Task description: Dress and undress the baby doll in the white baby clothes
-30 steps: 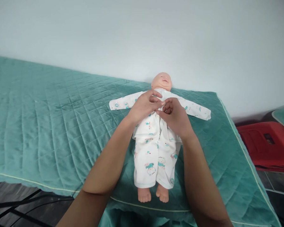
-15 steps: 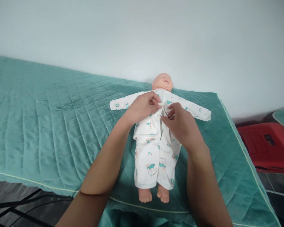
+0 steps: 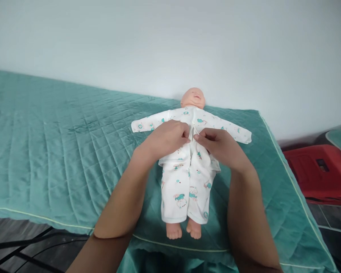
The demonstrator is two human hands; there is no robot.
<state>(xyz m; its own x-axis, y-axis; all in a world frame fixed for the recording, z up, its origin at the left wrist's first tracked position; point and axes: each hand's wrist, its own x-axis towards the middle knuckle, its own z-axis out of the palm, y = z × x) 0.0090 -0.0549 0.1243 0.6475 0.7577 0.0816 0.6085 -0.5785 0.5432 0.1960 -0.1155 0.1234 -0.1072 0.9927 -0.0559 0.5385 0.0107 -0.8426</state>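
A baby doll (image 3: 193, 98) lies on its back, arms spread, with its feet toward me. It wears a white shirt (image 3: 170, 153) with teal and pink animal prints and matching trousers (image 3: 174, 189). My left hand (image 3: 174, 136) pinches the front edge of the shirt on the left side of its opening. Opposite it, my right hand (image 3: 216, 142) pinches the other front edge at about the same height. Between the fingertips the two edges are slightly apart. A small button shows at the chest above my hands. Fingers hide any button at the pinched spot.
A teal quilted cover (image 3: 74, 163) with pale piping lies under the doll. Behind it rises a white wall (image 3: 159, 45). On the right, beyond the cover's edge, is a red plastic chair (image 3: 315, 170). Black metal bars (image 3: 22, 246) stand at the lower left.
Both hands have moved slightly down the shirt front, from the chest button to the part below it. The fingers of both hands have closed more tightly on the shirt edges.
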